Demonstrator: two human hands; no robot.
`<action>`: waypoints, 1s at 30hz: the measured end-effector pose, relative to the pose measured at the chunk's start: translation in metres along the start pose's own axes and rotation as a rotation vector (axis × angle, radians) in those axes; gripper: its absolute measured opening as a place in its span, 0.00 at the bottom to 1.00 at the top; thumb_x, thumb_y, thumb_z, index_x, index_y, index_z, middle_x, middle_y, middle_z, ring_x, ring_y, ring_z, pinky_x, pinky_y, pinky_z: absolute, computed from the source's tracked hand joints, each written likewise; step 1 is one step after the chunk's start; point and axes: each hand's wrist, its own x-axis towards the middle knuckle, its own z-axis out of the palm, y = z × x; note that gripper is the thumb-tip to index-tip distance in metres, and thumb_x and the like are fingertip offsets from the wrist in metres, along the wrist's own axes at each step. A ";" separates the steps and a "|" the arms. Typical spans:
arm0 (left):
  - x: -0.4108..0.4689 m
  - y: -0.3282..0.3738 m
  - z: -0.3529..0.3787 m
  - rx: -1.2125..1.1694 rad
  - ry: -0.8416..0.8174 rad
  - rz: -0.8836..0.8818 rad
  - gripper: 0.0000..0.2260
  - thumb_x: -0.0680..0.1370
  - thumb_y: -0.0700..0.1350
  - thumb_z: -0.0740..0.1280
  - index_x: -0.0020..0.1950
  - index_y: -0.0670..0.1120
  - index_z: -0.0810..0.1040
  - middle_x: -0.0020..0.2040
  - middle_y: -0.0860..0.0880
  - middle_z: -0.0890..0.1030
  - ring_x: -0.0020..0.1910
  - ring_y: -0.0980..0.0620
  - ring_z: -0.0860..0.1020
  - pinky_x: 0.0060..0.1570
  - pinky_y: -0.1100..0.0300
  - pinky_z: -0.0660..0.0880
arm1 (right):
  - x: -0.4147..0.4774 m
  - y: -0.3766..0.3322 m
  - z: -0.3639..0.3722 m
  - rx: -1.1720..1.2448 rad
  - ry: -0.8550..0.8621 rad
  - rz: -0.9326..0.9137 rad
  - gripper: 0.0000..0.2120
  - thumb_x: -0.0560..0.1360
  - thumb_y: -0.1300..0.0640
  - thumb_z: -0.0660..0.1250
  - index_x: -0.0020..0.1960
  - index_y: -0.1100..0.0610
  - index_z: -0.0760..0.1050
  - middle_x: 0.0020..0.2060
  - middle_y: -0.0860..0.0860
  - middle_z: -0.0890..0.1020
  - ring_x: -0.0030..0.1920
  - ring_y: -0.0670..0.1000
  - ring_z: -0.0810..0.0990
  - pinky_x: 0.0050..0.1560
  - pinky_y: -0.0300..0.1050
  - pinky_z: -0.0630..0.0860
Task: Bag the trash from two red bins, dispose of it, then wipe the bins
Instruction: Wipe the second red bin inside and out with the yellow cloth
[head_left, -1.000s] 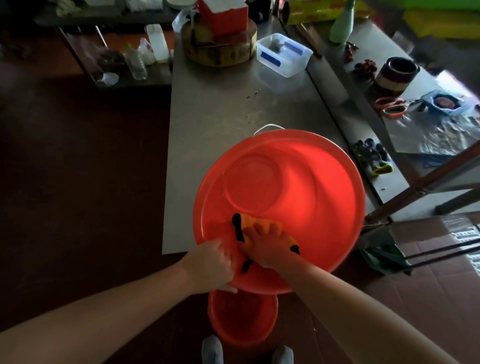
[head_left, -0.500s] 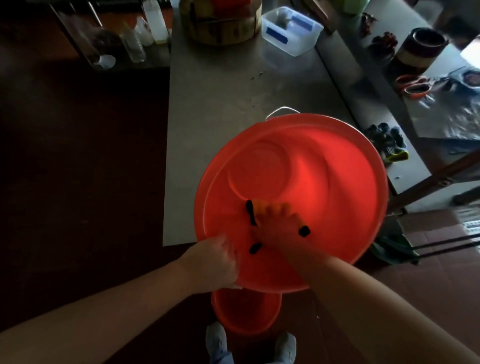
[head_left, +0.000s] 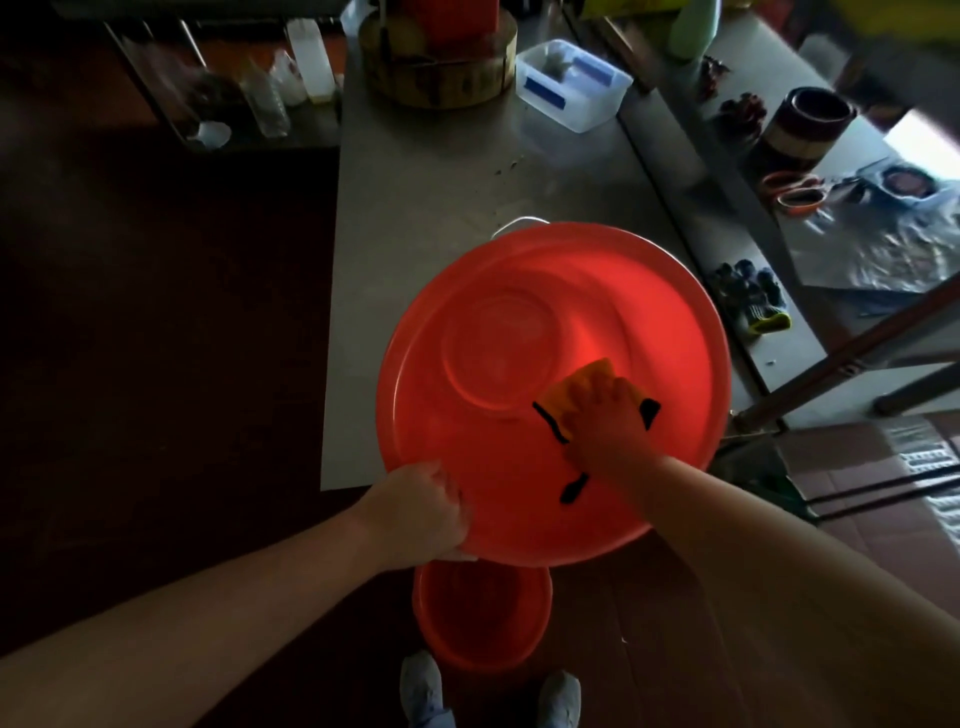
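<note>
- Large bin (head_left: 649, 322) on table (head_left: 415, 208), near rim under left hand (head_left: 415, 512).
- Cloth (head_left: 579, 387) inside Large bin, beneath right hand (head_left: 608, 426).
- Small bin (head_left: 480, 618) on floor (head_left: 156, 364), below both hands.
- Gloves (head_left: 753, 301) right of right hand; container (head_left: 571, 85) far beyond.

The big red bin (head_left: 649, 322) is tipped with its open mouth facing up at me, resting on the table's near edge and overhanging it. Its round base shows inside and a metal handle (head_left: 519, 222) sits at the far rim. My left hand (head_left: 415, 514) grips the near rim. My right hand (head_left: 605, 421) holds a yellow cloth (head_left: 571, 392) with black edging against the inner wall, just right of the base. The smaller red bin (head_left: 483, 618) stands upright on the floor below.
</note>
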 end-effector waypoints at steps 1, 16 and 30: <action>0.001 -0.001 0.000 0.006 0.012 0.002 0.35 0.80 0.70 0.48 0.40 0.42 0.78 0.35 0.45 0.81 0.32 0.47 0.80 0.43 0.53 0.79 | -0.003 0.002 -0.001 -0.012 -0.007 0.016 0.27 0.76 0.39 0.62 0.73 0.48 0.72 0.77 0.54 0.63 0.77 0.67 0.55 0.72 0.61 0.57; 0.004 0.013 -0.009 0.121 -0.050 0.005 0.29 0.78 0.71 0.58 0.35 0.49 0.79 0.32 0.50 0.81 0.31 0.50 0.79 0.41 0.58 0.77 | -0.057 -0.053 0.013 0.479 -0.069 -0.027 0.29 0.77 0.32 0.53 0.76 0.37 0.60 0.79 0.47 0.57 0.78 0.60 0.54 0.71 0.61 0.59; 0.006 0.012 -0.025 0.193 -0.108 0.011 0.17 0.72 0.58 0.70 0.28 0.50 0.76 0.27 0.52 0.77 0.26 0.52 0.74 0.35 0.61 0.72 | -0.095 -0.101 0.011 0.718 -0.186 0.115 0.33 0.75 0.27 0.47 0.78 0.35 0.54 0.81 0.45 0.51 0.80 0.62 0.47 0.72 0.66 0.54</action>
